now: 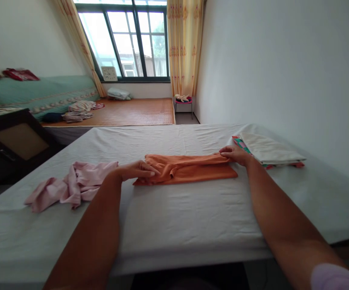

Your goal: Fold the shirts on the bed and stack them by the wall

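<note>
An orange shirt (pixel 189 169), folded into a long narrow strip, lies across the white-sheeted bed in front of me. At its left end, my left hand (pixel 139 171) is closed on the cloth, with some fingers hidden in the folds. My right hand (pixel 234 154) pinches the far right corner between thumb and fingers. A small loose flap of the orange cloth sticks up right of my left hand. Left of my left forearm, a crumpled pink garment (pixel 80 181) lies spread on the sheet.
A folded white cloth (pixel 271 149) over a colourful patterned one lies beyond my right hand, near the wall. A dark cabinet (pixel 20 141) borders the bed at left. Behind are a brown mat (pixel 138 110) with clothes, a small stool (pixel 183 100) and a window.
</note>
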Demonstrator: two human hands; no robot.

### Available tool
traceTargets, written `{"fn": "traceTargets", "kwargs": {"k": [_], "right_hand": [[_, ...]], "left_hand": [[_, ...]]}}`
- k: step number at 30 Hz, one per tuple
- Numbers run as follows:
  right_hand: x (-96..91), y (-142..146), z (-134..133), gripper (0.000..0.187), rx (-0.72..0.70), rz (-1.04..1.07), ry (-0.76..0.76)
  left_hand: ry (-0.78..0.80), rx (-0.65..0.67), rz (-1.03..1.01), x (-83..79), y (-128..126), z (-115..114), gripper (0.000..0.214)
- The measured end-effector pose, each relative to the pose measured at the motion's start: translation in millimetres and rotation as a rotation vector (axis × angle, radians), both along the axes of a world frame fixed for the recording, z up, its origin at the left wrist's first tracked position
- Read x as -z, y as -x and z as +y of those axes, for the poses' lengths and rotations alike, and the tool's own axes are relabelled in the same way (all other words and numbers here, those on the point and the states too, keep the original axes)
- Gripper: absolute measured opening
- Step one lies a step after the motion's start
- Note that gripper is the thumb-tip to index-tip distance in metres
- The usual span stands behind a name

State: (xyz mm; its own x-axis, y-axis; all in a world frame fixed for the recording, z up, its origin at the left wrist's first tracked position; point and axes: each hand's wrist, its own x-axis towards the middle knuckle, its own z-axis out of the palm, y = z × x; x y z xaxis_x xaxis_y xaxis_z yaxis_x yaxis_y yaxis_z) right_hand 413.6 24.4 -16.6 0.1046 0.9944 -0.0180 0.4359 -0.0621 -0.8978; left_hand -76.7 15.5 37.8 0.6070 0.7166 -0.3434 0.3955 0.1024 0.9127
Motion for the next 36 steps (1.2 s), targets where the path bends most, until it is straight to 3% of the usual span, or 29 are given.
{"fn": "traceTargets", "kwargs": {"k": [2,5,8,10,13,15,19,23,26,28,31,33,36], "right_hand": [[3.5,-2.5,2.3,0.022,0.086,-0.242,-0.030],[3.7,-0.9,7.4,0.028,0.179,-0.519,-0.171],[2.7,4.3,8.1,0.029,0.083,-0.584,-0.168],[3.2,6.6,6.0,0.023,0.006,-0.562,-0.137],[4.6,5.3,2.5,0.019,-0.043,-0.454,-0.148],[5.5,2.8,1.7,0.024,-0.046,-0.304,-0.172],[10.9,4.2,7.5,0.035,0.069,-0.031,-0.179],[21.5,11.1,19.0,0.040,0.345,-0.096,-0.262],[21.6,9.1,22.4,0.035,0.429,-0.106,-0.326],[16.6,4.6,20.5,0.036,0.343,-0.123,-0.321],[9.0,-0.6,14.9,0.039,0.205,-0.242,-0.243],[8.3,-0.9,12.0,0.040,0.200,-0.387,-0.175],[13.5,2.6,10.5,0.037,0.198,-0.543,-0.091]], "left_hand": [[-0.062,0.023,0.097,1.2,6.3,3.8,0.034],[-0.423,-0.287,0.088,12.9,3.6,22.2,0.043],[-0.827,-0.500,0.176,34.1,-11.0,44.8,0.045],[-0.957,-0.443,0.345,47.2,-21.8,55.5,0.042],[-0.971,-0.259,0.580,55.8,-30.4,61.4,0.035],[-1.003,-0.230,0.652,54.4,-30.0,60.9,0.028],[-1.051,-0.487,0.663,50.6,-24.7,58.1,0.028],[-0.946,-0.585,0.690,53.9,-21.8,56.8,0.037],[-1.012,-0.654,0.564,48.2,-20.8,52.7,0.040],[-0.987,-0.557,0.401,39.0,-22.5,45.9,0.033],[-0.776,-0.258,0.197,24.0,-27.2,30.7,0.034],[-0.688,-0.088,0.170,17.1,-27.1,21.5,0.034],[-0.644,-0.032,0.214,13.7,-16.1,17.1,0.036]]}}
